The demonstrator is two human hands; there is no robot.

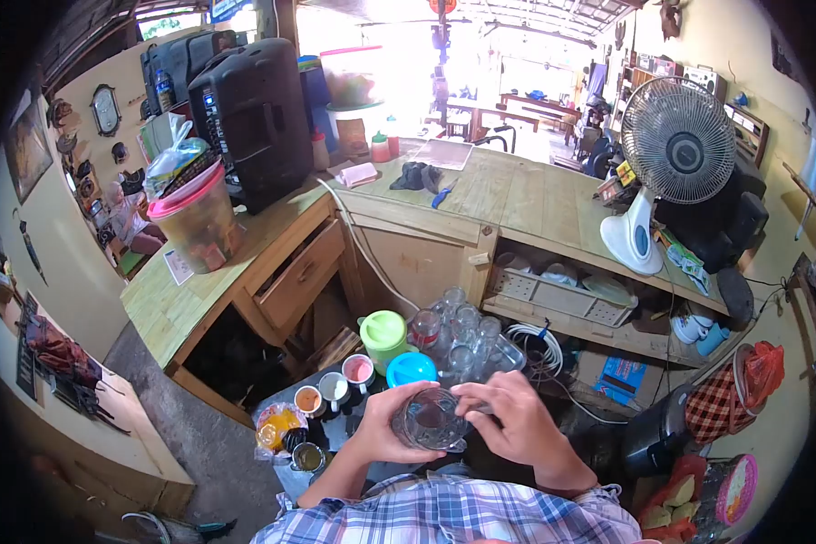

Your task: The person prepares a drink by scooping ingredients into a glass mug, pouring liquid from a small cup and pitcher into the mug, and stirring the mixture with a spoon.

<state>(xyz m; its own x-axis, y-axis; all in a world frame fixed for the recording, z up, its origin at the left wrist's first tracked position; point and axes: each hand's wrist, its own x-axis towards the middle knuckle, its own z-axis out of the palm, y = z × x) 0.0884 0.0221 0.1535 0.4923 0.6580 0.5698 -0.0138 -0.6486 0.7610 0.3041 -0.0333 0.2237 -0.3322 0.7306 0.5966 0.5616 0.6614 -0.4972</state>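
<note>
My left hand is wrapped round a clear glass with its open top facing up, close to my body. At the glass's right rim, my right hand has its fingers bent together; what it pinches, if anything, is too small to make out. Just beyond the glass are a jar with a blue lid and a green-lidded container. Several clear glasses stand behind them on a metal tray. Left of my left hand are cups, one pink inside and one white inside.
A wooden counter curves round ahead, bearing a black speaker, a bucket with a pink rim and a fan. Below are a coiled white cable and a dark bin. A person sits far left.
</note>
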